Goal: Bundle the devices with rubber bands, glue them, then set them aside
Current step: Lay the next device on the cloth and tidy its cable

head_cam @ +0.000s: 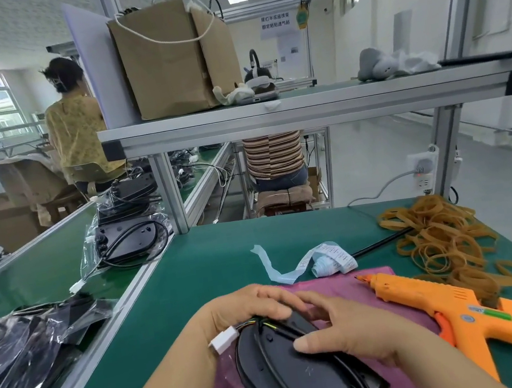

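green bench mat [193,271], both hands on one device
black device [296,375] lies near, on pink cloth [339,284]; left hand [249,309] curls round its far end, right hand [353,329] presses it with straightish fingers; orange glue gun [450,307] right.

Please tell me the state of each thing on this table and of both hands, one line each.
black device: lies flat on the pink cloth, no band visible around it.
left hand: fingers curled over the device's far end.
right hand: rests on the device, fingers fairly straight.
glue gun: lies on its side, untouched.
rubber bands: loose pile.
label roll: partly unrolled.
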`<state>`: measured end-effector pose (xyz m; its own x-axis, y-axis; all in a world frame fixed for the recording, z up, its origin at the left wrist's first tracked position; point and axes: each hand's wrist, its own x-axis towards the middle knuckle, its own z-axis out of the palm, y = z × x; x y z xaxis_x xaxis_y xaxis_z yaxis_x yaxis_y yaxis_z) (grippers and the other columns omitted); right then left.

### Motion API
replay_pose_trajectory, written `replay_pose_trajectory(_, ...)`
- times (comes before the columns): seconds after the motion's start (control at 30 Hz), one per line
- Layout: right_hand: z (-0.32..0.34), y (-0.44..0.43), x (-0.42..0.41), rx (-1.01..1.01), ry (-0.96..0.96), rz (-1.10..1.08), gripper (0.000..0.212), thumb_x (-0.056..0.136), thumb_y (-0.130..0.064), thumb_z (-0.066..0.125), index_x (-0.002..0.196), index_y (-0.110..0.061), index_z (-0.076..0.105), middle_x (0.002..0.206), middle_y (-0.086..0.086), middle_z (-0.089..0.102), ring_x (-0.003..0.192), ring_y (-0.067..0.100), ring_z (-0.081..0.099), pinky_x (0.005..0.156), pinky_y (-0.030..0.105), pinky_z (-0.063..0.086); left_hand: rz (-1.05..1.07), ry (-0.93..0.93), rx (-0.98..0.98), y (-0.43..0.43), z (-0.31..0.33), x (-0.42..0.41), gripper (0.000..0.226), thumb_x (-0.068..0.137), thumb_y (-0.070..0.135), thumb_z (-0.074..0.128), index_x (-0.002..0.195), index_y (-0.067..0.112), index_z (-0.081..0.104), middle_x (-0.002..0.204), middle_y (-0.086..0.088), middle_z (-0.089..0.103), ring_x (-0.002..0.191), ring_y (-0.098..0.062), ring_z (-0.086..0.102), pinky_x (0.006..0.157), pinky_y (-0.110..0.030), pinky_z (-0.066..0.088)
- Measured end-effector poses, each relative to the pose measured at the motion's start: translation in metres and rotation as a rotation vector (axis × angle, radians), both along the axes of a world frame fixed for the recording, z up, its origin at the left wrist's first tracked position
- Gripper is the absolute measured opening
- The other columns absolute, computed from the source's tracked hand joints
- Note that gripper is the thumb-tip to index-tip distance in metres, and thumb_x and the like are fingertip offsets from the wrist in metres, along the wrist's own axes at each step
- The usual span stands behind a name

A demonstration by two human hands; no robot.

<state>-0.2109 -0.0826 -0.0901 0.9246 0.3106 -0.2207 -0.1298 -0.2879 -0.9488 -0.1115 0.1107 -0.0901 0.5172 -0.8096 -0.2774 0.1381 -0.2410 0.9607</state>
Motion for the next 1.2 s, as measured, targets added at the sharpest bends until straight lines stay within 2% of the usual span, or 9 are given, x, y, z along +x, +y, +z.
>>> replay_pose_trajectory(0.07,-0.005,-0.002,-0.001,0.129,0.028,-0.025,0.061,0.079,-0.019,0.077,0.13,-0.04,0.05,0.113,-0.014,0.072,0.107,0.005,0.068,0.083,0.021,0.055,0.128,0.01,-0.049,-0.005,-0.003,0.004,0.025,0.073,0.021,0.075,0.096,0.012,0.077,0.122,-0.026,0.062,0.112,-0.034,0.057,0.104,-0.045,0.046)
replay_pose_trajectory(0.2,-0.017,-0.002,-0.003,0.1,0.044,-0.191,0.063,0.066,-0.032,0.076,0.126,-0.039,0.058,0.108,-0.003,0.074,0.096,0.017,0.073,0.09,0.039,0.057,0.563,0.114,-0.148,-0.004,-0.014,0.018,0.011,0.087,0.016,0.071,0.084,0.007,0.076,0.092,-0.014,0.071,0.088,-0.026,0.072,0.077,-0.036,0.057)
replay_pose_trajectory(0.33,-0.026,-0.005,-0.003,0.113,0.078,-0.342,0.02,0.084,-0.021,0.068,0.098,-0.033,0.06,0.087,-0.011,0.073,0.08,0.012,0.074,0.071,0.028,0.059,0.837,-0.122,0.098,-0.008,-0.019,0.037,0.012,0.091,0.016,0.062,0.087,0.009,0.071,0.074,-0.003,0.065,0.061,-0.014,0.063,0.06,-0.025,0.05)
replay_pose_trajectory(0.47,-0.018,-0.006,0.002,-0.199,-0.056,-0.374,0.007,0.086,-0.032,0.061,0.092,-0.034,0.057,0.087,-0.019,0.068,0.079,-0.001,0.067,0.07,0.019,0.054,0.771,-0.435,0.312,-0.024,-0.019,0.048,0.021,0.087,0.024,0.064,0.079,0.006,0.07,0.068,0.002,0.056,0.062,-0.016,0.043,0.063,-0.024,0.038)
replay_pose_trajectory(0.6,-0.009,-0.007,0.009,-0.503,-0.141,-0.274,0.02,0.084,-0.038,0.059,0.093,-0.022,0.063,0.094,-0.007,0.069,0.09,0.012,0.064,0.084,0.033,0.053,0.636,-0.646,0.482,-0.051,-0.016,0.055,0.013,0.086,0.029,0.062,0.077,0.023,0.055,0.078,0.004,0.051,0.068,-0.014,0.042,0.065,-0.025,0.036)
replay_pose_trajectory(0.8,-0.01,-0.021,0.019,-0.648,-0.095,-0.203,0.043,0.079,-0.06,0.059,0.099,-0.022,0.067,0.097,-0.006,0.067,0.09,0.012,0.061,0.081,0.03,0.049,0.545,-0.554,0.599,-0.068,-0.02,0.065,0.017,0.085,0.019,0.073,0.084,0.026,0.057,0.096,-0.002,0.055,0.081,-0.023,0.054,0.077,-0.025,0.043)
replay_pose_trajectory(0.9,-0.008,-0.027,0.033,-0.689,-0.185,-0.325,0.046,0.086,-0.056,0.058,0.088,-0.01,0.067,0.085,0.003,0.068,0.082,0.02,0.062,0.075,0.034,0.048,0.628,-0.376,0.372,-0.068,-0.021,0.066,0.035,0.082,0.003,0.074,0.114,0.012,0.065,0.089,-0.006,0.069,0.079,-0.021,0.068,0.071,-0.025,0.053)
replay_pose_trajectory(1.1,-0.003,-0.023,0.079,0.455,0.302,-0.624,0.034,0.099,-0.036,0.054,0.104,-0.003,0.062,0.092,0.011,0.071,0.08,0.018,0.067,0.069,0.029,0.055,0.488,-0.285,0.035,-0.064,-0.004,0.051,0.031,0.08,-0.001,0.077,0.102,0.017,0.068,0.067,0.006,0.066,0.066,-0.008,0.066,0.07,-0.019,0.048)
replay_pose_trajectory(1.2,-0.005,-0.017,0.094,0.674,0.345,-0.676,0.026,0.101,-0.026,0.052,0.106,-0.002,0.062,0.084,0.011,0.074,0.069,0.019,0.069,0.055,0.029,0.057,0.354,-0.303,0.063,-0.058,0.002,0.043,0.028,0.079,-0.007,0.075,0.097,0.013,0.066,0.069,0.001,0.064,0.061,-0.011,0.062,0.069,-0.024,0.053)
